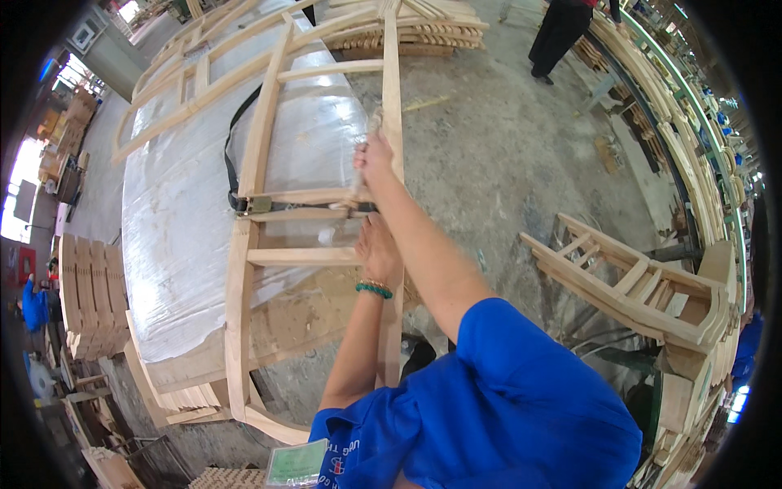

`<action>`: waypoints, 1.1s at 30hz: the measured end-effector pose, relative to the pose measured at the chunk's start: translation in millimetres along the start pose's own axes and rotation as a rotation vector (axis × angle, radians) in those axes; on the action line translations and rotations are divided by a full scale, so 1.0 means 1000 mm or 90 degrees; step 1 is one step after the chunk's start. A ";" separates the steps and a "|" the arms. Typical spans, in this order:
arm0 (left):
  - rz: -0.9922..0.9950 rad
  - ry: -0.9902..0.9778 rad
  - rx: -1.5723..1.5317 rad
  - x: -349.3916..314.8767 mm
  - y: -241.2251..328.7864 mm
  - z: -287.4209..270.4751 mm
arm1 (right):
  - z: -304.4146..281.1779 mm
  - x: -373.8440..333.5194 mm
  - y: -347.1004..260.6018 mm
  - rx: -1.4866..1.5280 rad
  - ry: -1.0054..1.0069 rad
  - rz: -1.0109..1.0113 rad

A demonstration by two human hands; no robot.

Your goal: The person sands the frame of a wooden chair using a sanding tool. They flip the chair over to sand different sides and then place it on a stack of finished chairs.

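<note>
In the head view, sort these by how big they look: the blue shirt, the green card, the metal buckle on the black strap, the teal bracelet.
Largest to smallest:
1. Blue shirt
2. Green card
3. Metal buckle and teal bracelet: too alike to rank.

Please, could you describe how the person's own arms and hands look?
The blue sleeves are short. The left hand wears no glove; a green beaded bracelet circles its wrist. The right hand is also gloveless, with no bracelet visible.

1. Bright blue short-sleeved shirt (529, 399), with white lettering (349, 451) and a small red emblem (337, 466).
2. Green beaded bracelet (374, 289) (plus a thinner strand) on the left wrist (377, 275).
3. Green-and-white badge (295, 464).
</note>
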State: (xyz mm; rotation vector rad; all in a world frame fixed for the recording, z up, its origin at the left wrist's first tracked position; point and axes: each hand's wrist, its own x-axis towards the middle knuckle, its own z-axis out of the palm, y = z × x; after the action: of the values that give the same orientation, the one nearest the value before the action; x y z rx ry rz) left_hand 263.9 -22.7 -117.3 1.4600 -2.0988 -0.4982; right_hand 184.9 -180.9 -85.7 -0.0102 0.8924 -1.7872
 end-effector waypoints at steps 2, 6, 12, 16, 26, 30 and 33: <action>-0.042 -0.101 -0.020 0.013 0.004 -0.002 | -0.023 0.003 -0.017 -0.068 -0.002 0.046; 0.002 -0.038 -0.111 -0.001 -0.037 0.008 | -0.007 -0.044 0.013 -0.069 -0.073 0.074; -0.020 -0.016 -0.124 0.005 -0.027 0.002 | -0.005 -0.046 0.006 0.000 -0.050 0.033; -0.161 -0.184 -0.084 0.015 0.001 -0.011 | -0.013 -0.026 -0.003 0.037 -0.021 0.036; 0.028 0.007 -0.010 -0.009 -0.029 0.011 | 0.056 -0.021 0.014 0.126 0.085 -0.011; -0.007 -0.043 -0.107 -0.005 -0.029 0.011 | 0.053 -0.020 0.016 0.131 0.072 -0.030; -0.010 -0.045 -0.111 -0.005 -0.028 0.012 | 0.048 -0.021 0.019 0.101 0.062 -0.046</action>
State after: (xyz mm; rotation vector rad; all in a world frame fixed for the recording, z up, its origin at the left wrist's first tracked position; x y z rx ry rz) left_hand 279.0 -27.5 -144.4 1.3777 -2.0416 -0.7300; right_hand 229.3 -193.2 -53.6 0.1495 0.8251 -1.9345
